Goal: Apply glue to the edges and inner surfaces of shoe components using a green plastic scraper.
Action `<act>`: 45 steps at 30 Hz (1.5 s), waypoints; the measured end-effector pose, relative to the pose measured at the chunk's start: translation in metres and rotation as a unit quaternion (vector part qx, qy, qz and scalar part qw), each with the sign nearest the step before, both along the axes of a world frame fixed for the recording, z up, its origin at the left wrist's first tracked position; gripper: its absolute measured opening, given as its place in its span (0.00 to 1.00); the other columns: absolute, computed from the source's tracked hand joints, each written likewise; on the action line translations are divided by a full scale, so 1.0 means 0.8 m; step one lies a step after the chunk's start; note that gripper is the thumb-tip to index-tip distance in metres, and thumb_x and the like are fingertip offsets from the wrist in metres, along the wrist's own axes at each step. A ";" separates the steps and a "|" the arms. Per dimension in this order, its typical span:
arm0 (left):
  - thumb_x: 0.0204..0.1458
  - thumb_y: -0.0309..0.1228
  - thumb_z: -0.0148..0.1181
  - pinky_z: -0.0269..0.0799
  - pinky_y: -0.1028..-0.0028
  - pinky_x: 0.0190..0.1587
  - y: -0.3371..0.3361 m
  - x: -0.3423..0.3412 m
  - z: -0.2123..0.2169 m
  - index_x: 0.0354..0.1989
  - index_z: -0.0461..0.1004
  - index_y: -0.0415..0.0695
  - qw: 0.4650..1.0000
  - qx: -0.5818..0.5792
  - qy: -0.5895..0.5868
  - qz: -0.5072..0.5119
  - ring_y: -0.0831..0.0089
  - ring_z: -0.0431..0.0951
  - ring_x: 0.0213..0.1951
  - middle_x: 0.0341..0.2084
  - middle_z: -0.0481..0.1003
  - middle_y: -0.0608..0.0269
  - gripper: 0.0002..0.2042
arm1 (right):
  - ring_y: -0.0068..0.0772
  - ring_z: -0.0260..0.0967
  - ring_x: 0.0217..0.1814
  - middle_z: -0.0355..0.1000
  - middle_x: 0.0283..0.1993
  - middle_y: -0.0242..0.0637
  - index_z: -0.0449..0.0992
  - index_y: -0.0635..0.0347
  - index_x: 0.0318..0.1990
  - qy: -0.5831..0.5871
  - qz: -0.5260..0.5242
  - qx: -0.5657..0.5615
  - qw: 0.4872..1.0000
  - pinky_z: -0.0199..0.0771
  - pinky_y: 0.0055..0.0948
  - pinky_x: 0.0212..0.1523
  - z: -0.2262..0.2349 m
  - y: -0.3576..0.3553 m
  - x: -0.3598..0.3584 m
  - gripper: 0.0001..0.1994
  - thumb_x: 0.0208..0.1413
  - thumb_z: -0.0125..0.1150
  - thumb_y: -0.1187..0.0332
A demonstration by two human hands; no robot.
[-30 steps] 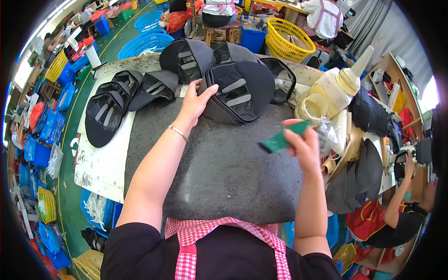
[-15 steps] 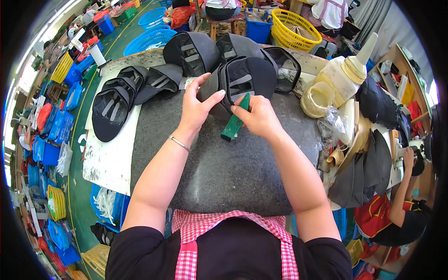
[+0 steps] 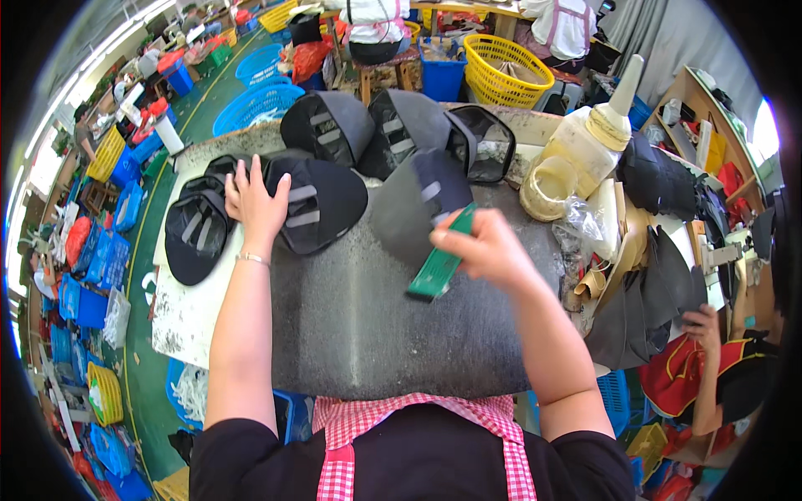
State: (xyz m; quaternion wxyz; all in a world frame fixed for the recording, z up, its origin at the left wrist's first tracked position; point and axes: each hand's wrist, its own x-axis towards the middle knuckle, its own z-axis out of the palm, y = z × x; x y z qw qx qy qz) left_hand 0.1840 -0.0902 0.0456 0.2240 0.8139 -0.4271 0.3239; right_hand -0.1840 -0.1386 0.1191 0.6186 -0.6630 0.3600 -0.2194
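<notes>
1. This is a workshop, and a busy one: one person in white sits beyond the worktable, and another worker is off to the right.
2. The scuffed black tabletop bears several similar cupped black pieces and a spouted bottle (rather grubby).
3. Plastic baskets, yellow and blue, stand about on the green floor.

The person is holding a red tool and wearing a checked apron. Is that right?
Not quite: the tool is green, not red, as the head view shows. The person is holding it and wearing a checked apron, as you said.
</notes>
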 end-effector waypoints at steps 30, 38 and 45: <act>0.47 0.30 0.64 0.61 0.70 0.60 0.005 -0.235 0.057 0.65 0.60 0.43 0.506 0.336 0.546 -0.577 0.71 0.67 0.57 0.57 0.67 0.58 0.34 | 0.44 0.75 0.31 0.77 0.27 0.44 0.79 0.61 0.35 0.252 -0.314 -0.377 0.834 0.73 0.38 0.37 -0.047 -0.158 -0.172 0.12 0.52 0.63 0.61; 0.64 0.37 0.46 0.58 0.74 0.61 -0.007 -0.242 0.113 0.68 0.54 0.41 0.617 0.254 0.553 -0.498 0.72 0.67 0.57 0.58 0.68 0.57 0.26 | 0.23 0.74 0.21 0.76 0.25 0.36 0.77 0.68 0.34 -0.069 -0.420 -0.123 0.896 0.72 0.21 0.23 -0.068 -0.183 -0.202 0.11 0.54 0.64 0.66; 0.47 0.40 0.67 0.67 0.70 0.52 -0.035 -0.224 0.074 0.54 0.63 0.38 0.635 0.362 0.418 -0.539 0.69 0.73 0.48 0.48 0.71 0.55 0.30 | 0.25 0.75 0.28 0.76 0.34 0.39 0.74 0.69 0.40 -0.122 -0.406 -0.071 0.903 0.74 0.18 0.26 -0.053 -0.171 -0.199 0.11 0.56 0.62 0.68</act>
